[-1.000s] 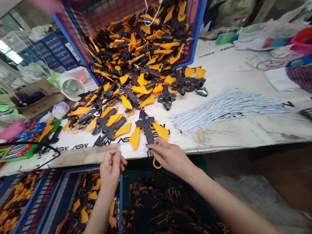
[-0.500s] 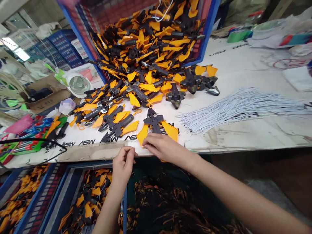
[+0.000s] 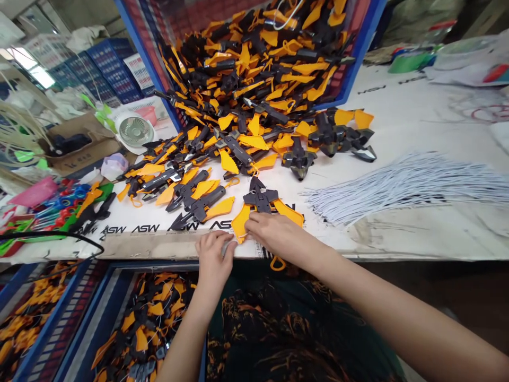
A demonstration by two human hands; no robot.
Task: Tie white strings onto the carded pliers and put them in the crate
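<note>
The right hand [image 3: 274,237] lies on the near end of a black plastic piece with two orange wings [image 3: 260,200], at lower centre of the frame, on the white table [image 3: 401,122]. Its long axis runs approx. straight from the pointed tip, up-frame, down toward the person, w/ the wings spread to both sides, so the piece lies ahead of the right grip and a bit left of the wrist. Right hand is the nearer one: its fingers are over the lower edge, but I cannot tell if this grip is really closed on the piece or only resting there (the fingers hide the contact). The left hand [image 3: 212,260] is just beside, at lower left of the piece, fingers curled together in a small pinch; what it holds, if anything, is too small to tell. An orange loop [image 3: 277,263] hangs below the table edge under the right hand. Behind, upper centre, is a big heap of similar parts [image 3: 246,69] in a blue crate [image 3: 366,53], and to the right lies a bundle of white cords [image 3: 405,185].
</note>
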